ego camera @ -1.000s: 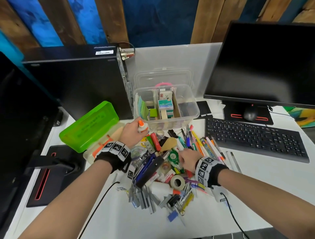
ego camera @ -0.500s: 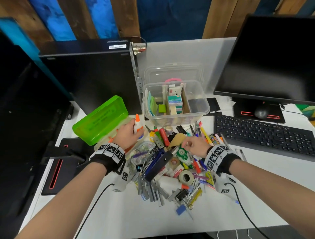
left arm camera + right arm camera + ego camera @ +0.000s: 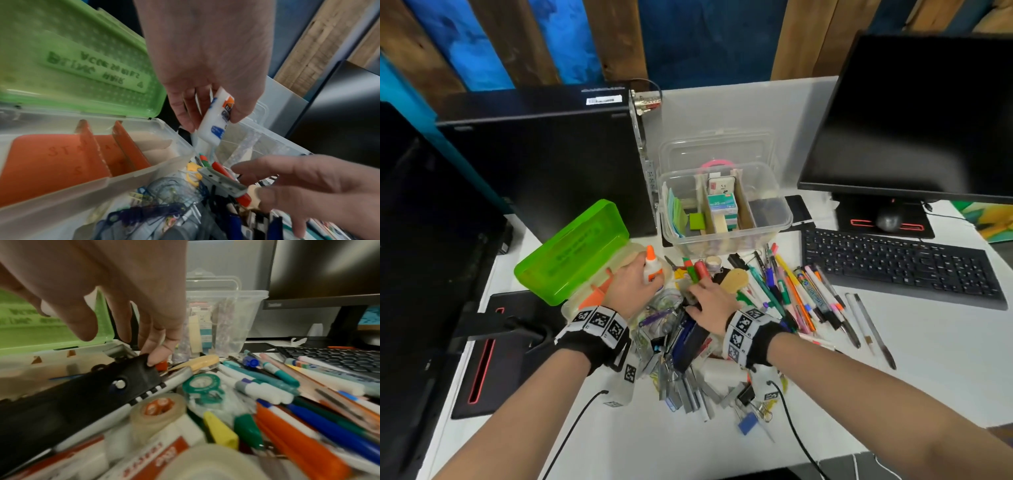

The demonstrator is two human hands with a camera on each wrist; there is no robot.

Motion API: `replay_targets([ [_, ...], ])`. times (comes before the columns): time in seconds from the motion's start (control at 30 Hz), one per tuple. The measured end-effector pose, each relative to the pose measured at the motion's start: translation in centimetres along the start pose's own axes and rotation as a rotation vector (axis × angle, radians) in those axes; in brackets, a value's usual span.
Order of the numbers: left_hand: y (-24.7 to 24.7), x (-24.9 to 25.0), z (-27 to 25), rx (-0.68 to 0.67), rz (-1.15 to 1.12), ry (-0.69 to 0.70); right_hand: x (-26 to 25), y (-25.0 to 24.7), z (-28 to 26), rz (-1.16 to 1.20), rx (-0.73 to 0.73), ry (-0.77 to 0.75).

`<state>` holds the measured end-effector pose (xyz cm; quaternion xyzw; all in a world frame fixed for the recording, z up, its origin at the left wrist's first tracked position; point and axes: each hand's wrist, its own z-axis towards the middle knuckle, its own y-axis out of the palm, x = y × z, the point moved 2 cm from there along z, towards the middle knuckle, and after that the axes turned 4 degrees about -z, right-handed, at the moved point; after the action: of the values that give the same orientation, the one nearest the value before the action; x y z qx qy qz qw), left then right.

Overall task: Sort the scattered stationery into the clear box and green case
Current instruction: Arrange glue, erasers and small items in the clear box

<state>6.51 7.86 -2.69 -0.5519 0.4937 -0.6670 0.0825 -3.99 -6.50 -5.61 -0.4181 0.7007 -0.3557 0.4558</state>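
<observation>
My left hand (image 3: 635,284) grips a white glue bottle (image 3: 652,269) with an orange cap, upright over the right end of the open green case (image 3: 571,253). The left wrist view shows my left hand (image 3: 209,113) pinching the glue bottle (image 3: 214,128) above the case tray (image 3: 144,175), which has orange dividers. My right hand (image 3: 703,296) reaches into the stationery pile (image 3: 688,359) with fingers extended. In the right wrist view its fingertips (image 3: 153,360) touch the end of a black stapler (image 3: 82,394) beside a red marker (image 3: 161,365). The clear box (image 3: 777,226) stands behind the pile.
A black computer tower (image 3: 544,164) stands behind the green case. A monitor (image 3: 914,130), keyboard (image 3: 900,267) and mouse (image 3: 888,219) fill the right side. Pens and markers (image 3: 801,291) fan out right of my right hand. A black monitor base (image 3: 493,353) lies at left.
My right hand has moved left across the pile, from the green correction tape to the black stapler and red marker. My left hand has carried the glue bottle over the green case's end.
</observation>
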Motion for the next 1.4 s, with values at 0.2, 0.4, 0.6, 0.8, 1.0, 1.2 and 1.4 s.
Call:
replay_targets([
  [0.2,1.5,2.6,0.9,-0.054,0.008,0.079,4.6,-1.0,-2.3,0.155,0.123,0.094],
  [0.4,3.7,4.2,1.2,-0.096,0.035,0.133,15.5,-2.5,-7.1,0.081,0.095,0.278],
  [0.6,4.4,5.5,0.3,-0.074,0.019,0.135,18.4,0.2,-9.9,-0.165,-0.065,0.16],
  [0.8,4.1,5.2,-0.3,-0.058,0.023,0.095,18.0,-0.3,-9.5,-0.028,0.079,0.237],
  [1.0,4.4,5.1,-0.9,-0.05,0.088,0.066,8.9,-0.2,-10.7,-0.203,0.1,-0.292],
  [1.2,4.3,6.3,-0.9,-0.062,0.053,0.089,4.9,3.2,-10.0,-0.398,-0.202,-0.453],
  [1.4,3.7,6.4,0.1,-0.023,0.043,0.091,5.5,3.4,-8.6,-0.486,-0.171,-0.546],
])
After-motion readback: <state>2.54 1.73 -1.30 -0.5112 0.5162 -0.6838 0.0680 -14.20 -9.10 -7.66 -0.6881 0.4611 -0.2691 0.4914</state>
